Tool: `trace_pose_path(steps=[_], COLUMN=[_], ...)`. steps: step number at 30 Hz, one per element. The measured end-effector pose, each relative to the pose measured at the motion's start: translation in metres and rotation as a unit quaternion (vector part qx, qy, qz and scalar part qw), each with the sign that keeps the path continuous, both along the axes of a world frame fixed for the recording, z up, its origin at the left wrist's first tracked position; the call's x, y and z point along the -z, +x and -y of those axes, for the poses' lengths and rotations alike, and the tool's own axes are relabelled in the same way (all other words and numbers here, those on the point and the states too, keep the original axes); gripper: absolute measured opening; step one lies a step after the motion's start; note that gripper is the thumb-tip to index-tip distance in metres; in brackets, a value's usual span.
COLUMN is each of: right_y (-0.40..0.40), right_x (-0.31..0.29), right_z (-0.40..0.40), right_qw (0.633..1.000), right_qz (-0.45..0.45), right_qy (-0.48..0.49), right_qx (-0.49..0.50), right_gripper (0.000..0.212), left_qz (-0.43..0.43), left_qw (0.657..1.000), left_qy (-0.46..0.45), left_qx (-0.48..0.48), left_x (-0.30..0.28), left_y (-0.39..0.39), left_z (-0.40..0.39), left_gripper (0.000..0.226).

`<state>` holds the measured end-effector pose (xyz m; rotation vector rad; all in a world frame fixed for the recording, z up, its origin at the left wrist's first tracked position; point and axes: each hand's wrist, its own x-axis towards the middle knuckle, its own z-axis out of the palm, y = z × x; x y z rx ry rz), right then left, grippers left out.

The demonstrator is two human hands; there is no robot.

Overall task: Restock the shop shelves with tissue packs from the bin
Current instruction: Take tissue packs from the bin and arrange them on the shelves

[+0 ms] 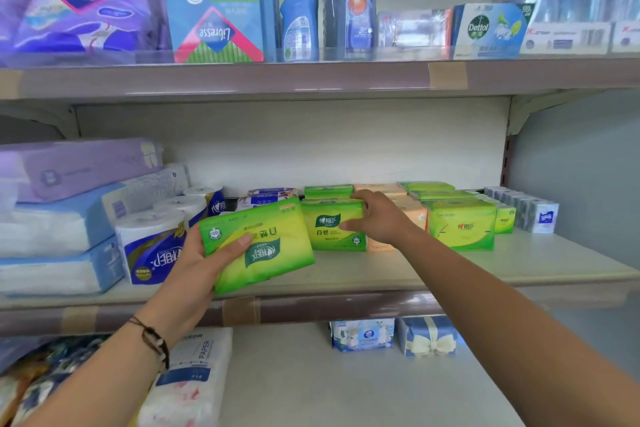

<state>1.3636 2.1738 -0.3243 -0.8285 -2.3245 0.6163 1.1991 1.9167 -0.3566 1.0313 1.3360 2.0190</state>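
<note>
My left hand [204, 258] grips a green tissue pack [263, 250], upside down and tilted, just above the front of the middle shelf [450, 274]. My right hand [377, 218] is closed on the right end of a second green tissue pack [329, 225] that stands upright on that shelf. More green packs [462, 224] and orange packs [414, 215] stand to the right and behind it. The bin is out of view.
Toilet rolls [152, 246] and stacked white and purple tissue bundles [52, 222] fill the shelf's left side. Small white packs [540, 213] sit at its right end. The upper shelf holds pads, bottles and soap. Below lie paper packs [194, 378] and blue boxes [427, 336].
</note>
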Motion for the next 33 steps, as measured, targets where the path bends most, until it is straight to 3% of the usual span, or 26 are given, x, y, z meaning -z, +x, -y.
trace_pose_path(steps=[3, 7, 14, 21, 33], right_y=[-0.012, -0.026, -0.044, -0.053, -0.071], right_x=[-0.004, -0.008, -0.024, -0.024, -0.009], right_z=[-0.01, -0.016, -0.027, -0.047, -0.075], right_qw=[1.0, 0.997, 0.99, 0.985, 0.957], right_qz=[0.018, 0.04, 0.088, 0.132, 0.223], right_qy=[0.024, 0.059, 0.106, 0.109, 0.148], right_qx=[0.005, 0.006, 0.012, 0.032, 0.114], right_gripper=[0.08, 0.082, 0.08, 0.079, 0.047], left_qz=[0.005, -0.014, -0.024, -0.044, -0.057], left_qw=[1.0, 1.0, 0.999, 0.999, 0.998], left_qy=[0.002, -0.008, -0.017, -0.029, -0.033], left_qx=[0.009, -0.003, -0.027, -0.014, -0.015], left_x=[-0.001, -0.003, 0.0, 0.001, 0.004], left_y=[-0.002, -0.013, -0.036, -0.038, -0.04], left_z=[-0.009, -0.013, -0.013, -0.022, -0.035], left_gripper=[0.09, 0.114, 0.107, 0.118, 0.109])
